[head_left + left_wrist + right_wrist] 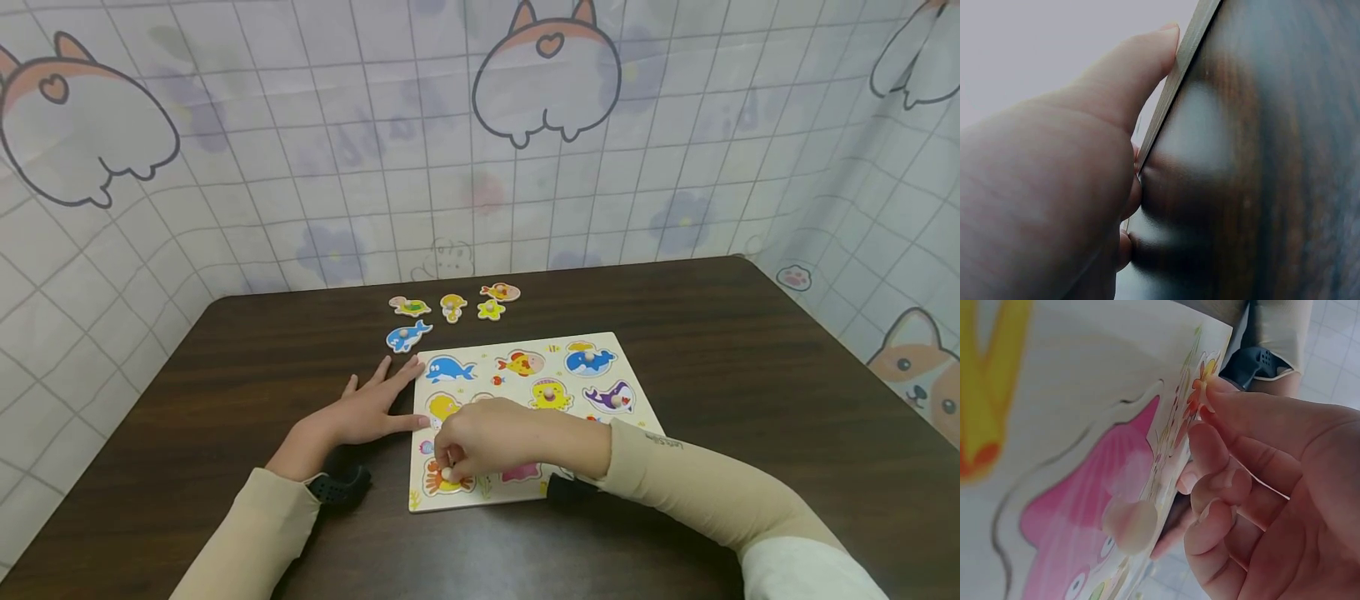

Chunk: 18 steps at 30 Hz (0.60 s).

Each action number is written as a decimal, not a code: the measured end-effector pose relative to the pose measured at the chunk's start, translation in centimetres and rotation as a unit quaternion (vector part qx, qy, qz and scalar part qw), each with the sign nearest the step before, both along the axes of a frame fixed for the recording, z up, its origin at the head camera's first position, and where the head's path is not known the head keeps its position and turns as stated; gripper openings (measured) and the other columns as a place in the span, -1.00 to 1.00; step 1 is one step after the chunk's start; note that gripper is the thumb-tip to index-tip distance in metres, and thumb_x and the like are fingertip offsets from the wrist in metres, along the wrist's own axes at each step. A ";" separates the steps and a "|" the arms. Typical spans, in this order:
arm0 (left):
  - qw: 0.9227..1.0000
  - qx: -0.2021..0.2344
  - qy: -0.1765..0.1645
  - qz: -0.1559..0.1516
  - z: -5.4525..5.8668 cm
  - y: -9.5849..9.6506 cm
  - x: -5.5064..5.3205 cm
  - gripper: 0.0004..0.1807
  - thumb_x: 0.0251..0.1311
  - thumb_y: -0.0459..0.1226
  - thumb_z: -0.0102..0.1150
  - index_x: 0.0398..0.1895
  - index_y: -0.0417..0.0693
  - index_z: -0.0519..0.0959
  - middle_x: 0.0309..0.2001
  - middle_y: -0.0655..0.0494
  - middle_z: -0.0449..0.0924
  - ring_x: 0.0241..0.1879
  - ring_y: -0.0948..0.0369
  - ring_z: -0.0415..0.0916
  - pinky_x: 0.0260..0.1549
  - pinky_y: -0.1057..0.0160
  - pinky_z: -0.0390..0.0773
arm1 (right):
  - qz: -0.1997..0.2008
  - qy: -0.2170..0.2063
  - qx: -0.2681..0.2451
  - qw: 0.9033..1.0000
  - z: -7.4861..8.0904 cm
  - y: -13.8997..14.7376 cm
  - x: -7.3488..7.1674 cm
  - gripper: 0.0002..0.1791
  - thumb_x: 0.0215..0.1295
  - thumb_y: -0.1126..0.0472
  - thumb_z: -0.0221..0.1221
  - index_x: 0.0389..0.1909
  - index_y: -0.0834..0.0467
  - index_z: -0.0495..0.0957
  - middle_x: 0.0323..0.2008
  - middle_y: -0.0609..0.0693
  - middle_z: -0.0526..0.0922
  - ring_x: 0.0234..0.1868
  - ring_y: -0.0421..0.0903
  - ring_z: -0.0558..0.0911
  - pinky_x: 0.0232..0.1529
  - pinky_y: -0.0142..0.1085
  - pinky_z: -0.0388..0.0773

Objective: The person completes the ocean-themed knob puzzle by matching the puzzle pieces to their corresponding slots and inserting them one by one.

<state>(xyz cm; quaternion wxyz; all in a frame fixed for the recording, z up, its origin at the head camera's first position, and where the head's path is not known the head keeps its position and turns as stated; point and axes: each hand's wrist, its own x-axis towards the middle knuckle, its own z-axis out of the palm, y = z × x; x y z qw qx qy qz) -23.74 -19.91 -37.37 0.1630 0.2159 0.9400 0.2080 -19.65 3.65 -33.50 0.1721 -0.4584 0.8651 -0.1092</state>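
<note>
A wooden peg puzzle board (483, 351) with sea-animal pictures lies on the table. My right hand (495, 437) reaches across it and pinches the knobbed crab piece (459, 485) at the near left corner. In the right wrist view, thumb and forefinger meet at the orange crab (1196, 395), while the other fingers curl inward. The left hand (367, 412) lies spread on the table, fingers straight, thumb and forefinger at the board's left edge. Seen from the left wrist, the thumb (1141, 62) presses on the board's side (1179, 72).
Beyond the board lie several loose pieces: a turtle (409, 307), a yellow seahorse-like piece (452, 307), a fish (500, 292), a star (491, 310) and a blue whale (408, 336). Knobbed pieces on the board include a whale (590, 360) and a pink piece (1085, 494).
</note>
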 end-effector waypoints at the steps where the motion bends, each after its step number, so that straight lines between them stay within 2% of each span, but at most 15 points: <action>1: 1.000 0.000 0.001 0.001 0.0 0.0 0.0 0.06 0.32 0.26 0.18 0.68 0.02 -0.05 0.66 -0.04 -0.20 0.59 -0.25 -0.44 0.30 -0.53 -0.43 | 0.000 0.000 -0.001 1.000 0.0 0.0 0.0 -0.93 0.30 0.06 0.42 -0.27 -0.07 0.76 -0.55 -0.35 0.55 -0.41 -0.35 0.50 -0.30 -0.38 0.41; 10: 1.000 -0.002 0.000 0.002 0.0 0.0 0.1 0.06 0.32 0.26 0.19 0.68 0.00 -0.04 0.66 -0.06 -0.20 0.59 -0.25 -0.44 0.31 -0.53 -0.43 | -0.004 -0.003 -0.010 1.000 0.6 0.8 -0.3 -0.90 0.31 0.06 0.41 -0.19 -0.08 0.77 -0.49 -0.34 0.56 -0.39 -0.33 0.51 -0.35 -0.38 0.46; 14: 1.000 0.000 -0.002 0.001 0.0 0.0 0.0 0.06 0.31 0.25 0.19 0.68 0.00 -0.04 0.66 -0.05 -0.20 0.59 -0.24 -0.44 0.31 -0.53 -0.43 | -0.014 -0.014 -0.027 0.999 1.4 1.6 -0.9 -0.85 0.33 0.10 0.40 -0.12 -0.03 0.77 -0.44 -0.31 0.59 -0.39 -0.31 0.54 -0.37 -0.38 0.51; 18: 1.000 -0.001 -0.002 0.003 0.0 0.0 0.0 0.06 0.31 0.25 0.20 0.68 0.01 -0.04 0.66 -0.05 -0.20 0.59 -0.24 -0.44 0.31 -0.53 -0.43 | -0.021 -0.002 -0.050 0.999 2.3 2.5 -1.8 -0.84 0.34 0.14 0.39 -0.09 0.01 0.77 -0.42 -0.27 0.62 -0.41 -0.26 0.54 -0.37 -0.36 0.52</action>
